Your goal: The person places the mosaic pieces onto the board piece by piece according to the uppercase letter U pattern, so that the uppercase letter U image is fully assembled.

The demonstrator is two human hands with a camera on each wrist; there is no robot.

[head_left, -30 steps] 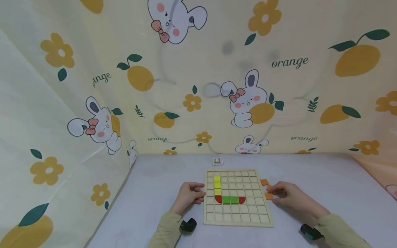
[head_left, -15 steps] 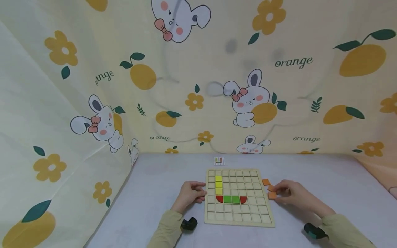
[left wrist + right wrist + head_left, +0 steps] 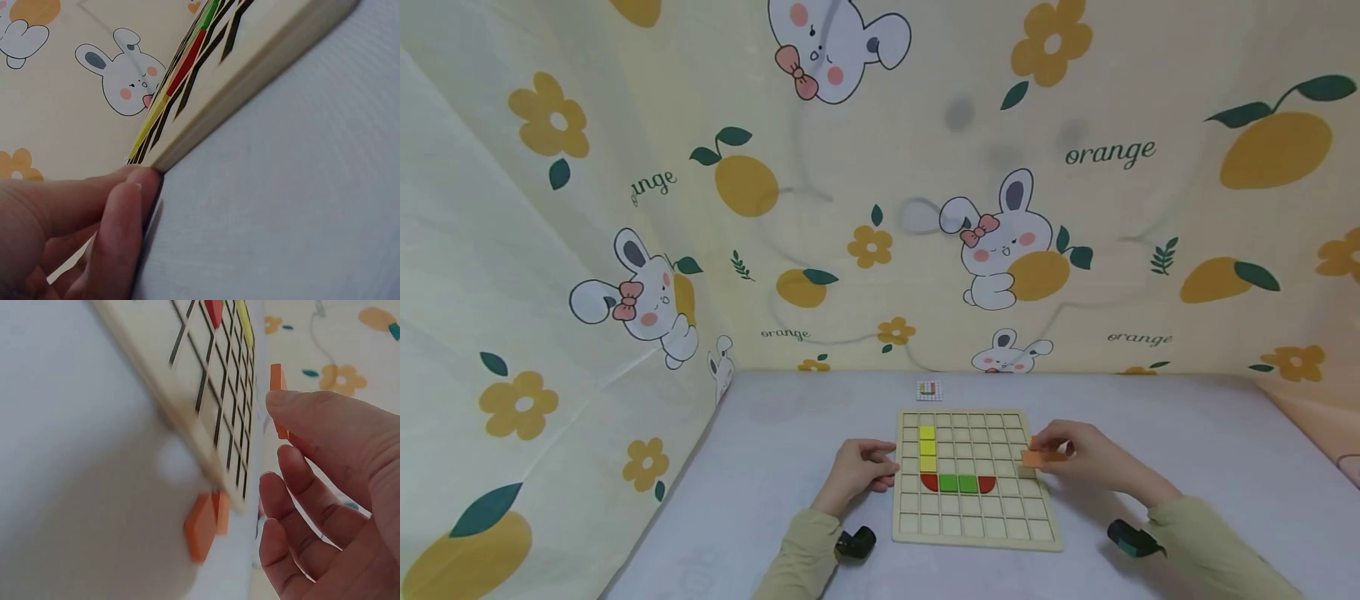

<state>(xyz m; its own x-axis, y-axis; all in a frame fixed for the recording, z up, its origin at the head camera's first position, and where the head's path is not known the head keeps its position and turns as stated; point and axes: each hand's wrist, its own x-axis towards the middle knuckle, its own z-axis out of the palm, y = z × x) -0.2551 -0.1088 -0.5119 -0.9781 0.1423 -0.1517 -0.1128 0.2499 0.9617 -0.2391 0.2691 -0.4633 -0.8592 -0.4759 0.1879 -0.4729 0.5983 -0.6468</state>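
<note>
A square wooden grid board [image 3: 1013,525] lies on the table. Three yellow tiles [image 3: 928,448] stand in a column on it, above a row with a red rounded tile [image 3: 929,482] at each end and two green tiles [image 3: 958,483] between. At the board's left edge my left hand [image 3: 854,468] rests with fingertips touching its side; the left wrist view shows these fingers [image 3: 122,219] against the edge. My right hand [image 3: 1086,454] pinches an orange tile [image 3: 277,376] between thumb and finger, raised over the board's right edge.
Two other orange tiles [image 3: 200,528] lie on the table beside the board's right edge, partly hidden by my hand in the head view. A small pattern card [image 3: 928,391] lies behind the board. A printed curtain [image 3: 850,167] hangs at the back and left.
My right hand has picked up one orange tile from beside the board and moved it up and left to the board's right edge. My left hand stays at the left edge.
</note>
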